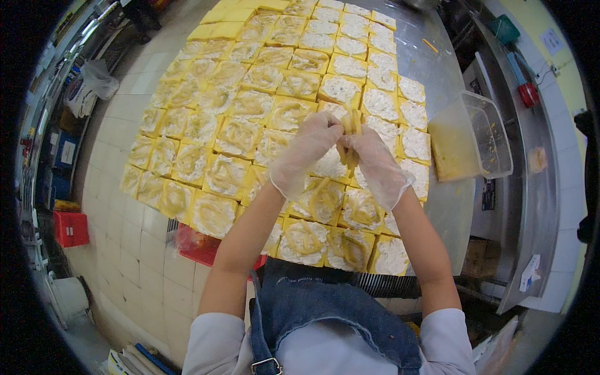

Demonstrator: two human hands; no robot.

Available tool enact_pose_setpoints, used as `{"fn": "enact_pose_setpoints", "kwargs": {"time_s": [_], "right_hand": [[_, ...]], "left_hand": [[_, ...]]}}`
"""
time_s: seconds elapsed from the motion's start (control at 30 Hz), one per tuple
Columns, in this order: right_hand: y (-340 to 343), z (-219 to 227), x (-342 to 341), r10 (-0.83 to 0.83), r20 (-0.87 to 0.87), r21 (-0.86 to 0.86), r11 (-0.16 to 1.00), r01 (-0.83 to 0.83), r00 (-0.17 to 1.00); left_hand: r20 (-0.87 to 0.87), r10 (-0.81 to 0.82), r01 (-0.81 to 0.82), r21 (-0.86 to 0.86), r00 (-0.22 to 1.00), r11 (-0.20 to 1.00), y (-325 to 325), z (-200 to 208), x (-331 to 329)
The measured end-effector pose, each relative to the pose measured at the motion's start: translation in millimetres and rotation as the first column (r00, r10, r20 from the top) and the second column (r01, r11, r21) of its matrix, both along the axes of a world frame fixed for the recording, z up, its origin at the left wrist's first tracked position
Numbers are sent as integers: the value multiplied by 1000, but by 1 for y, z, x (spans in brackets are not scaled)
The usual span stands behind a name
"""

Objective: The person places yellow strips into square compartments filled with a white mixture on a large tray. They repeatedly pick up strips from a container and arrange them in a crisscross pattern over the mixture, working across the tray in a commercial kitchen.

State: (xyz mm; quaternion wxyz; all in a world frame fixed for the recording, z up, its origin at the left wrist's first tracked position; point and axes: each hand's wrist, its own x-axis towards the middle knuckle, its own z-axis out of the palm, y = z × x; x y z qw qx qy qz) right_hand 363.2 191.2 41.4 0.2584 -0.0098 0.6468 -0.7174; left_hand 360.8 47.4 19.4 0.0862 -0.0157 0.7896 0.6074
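Note:
My left hand (307, 145) and my right hand (377, 161), both in clear plastic gloves, meet above the yellow cake squares. Pinched between their fingers is a bunch of thin, pale yellow strips (351, 125), perhaps fruit; the fingertips partly hide it. Below lies a tight field of square cake pieces in rows. Cake squares on the right, such as one cream-topped square (381, 106), carry only white cream. Squares to the left and near me, like this strip-topped square (239, 135), have pale yellow strips over the cream. Plain yellow squares (219, 30) sit at the far left.
A clear plastic bin (495, 128) with yellow residue stands on the metal table (431, 69) at right. One loose yellow strip (430, 45) lies farther back. Red crates (70, 229) and shelving are at left, above a tiled floor (128, 206).

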Motion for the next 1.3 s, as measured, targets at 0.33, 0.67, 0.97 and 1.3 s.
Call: {"fn": "enact_pose_setpoints", "kwargs": {"time_s": [0.33,0.67,0.97,1.3], "right_hand": [[0,-37,3,28,-248,542,832,115,968],[20,-14,7,-65,89,282,959,37,994],[8,-18,8,-122,52,-16,992,123,991],[-1,0,9,-126,-2,13,992,126,992]], "left_hand": [[-47,87,-93,-146,995,985,-6,-53,31],[-262,134,-185,-182,956,966,-8,-47,30],[41,-32,11,429,999,903,4,-20,22],[53,42,-56,289,998,956,-5,-10,6]]}}
